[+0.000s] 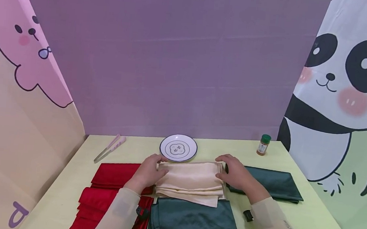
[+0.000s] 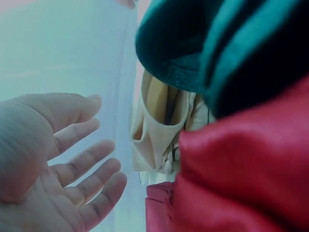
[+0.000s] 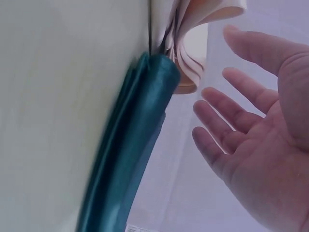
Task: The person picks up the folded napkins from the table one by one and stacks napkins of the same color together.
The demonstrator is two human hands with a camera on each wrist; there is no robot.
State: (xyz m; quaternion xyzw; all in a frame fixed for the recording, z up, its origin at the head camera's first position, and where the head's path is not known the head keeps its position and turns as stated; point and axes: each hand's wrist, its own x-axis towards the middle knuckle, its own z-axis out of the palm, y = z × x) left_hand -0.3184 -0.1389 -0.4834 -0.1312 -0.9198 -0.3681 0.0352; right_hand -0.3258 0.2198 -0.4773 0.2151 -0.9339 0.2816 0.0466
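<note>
A folded cream satin cloth (image 1: 191,177) lies in the middle of the table, its layers showing as loose folds in the left wrist view. At its left side is my left hand (image 1: 147,171), fingers spread and slightly bent, with nothing in the grasp. My right hand (image 1: 237,173) hovers by the cloth's right edge; the right wrist view shows its fingers (image 3: 212,121) loosely extended and holding nothing. Directly in front of the cream cloth is a folded dark green cloth (image 1: 194,219). Whether any fingertip touches the cream cloth is hard to tell.
Red folded cloths (image 1: 116,174) lie at the left, partly under my left forearm. Another dark green cloth (image 1: 272,180) is beyond my right hand. Behind stand a white plate (image 1: 178,156) and a green-lidded jar (image 1: 263,147); a pink-handled metal utensil (image 1: 111,150) lies back left.
</note>
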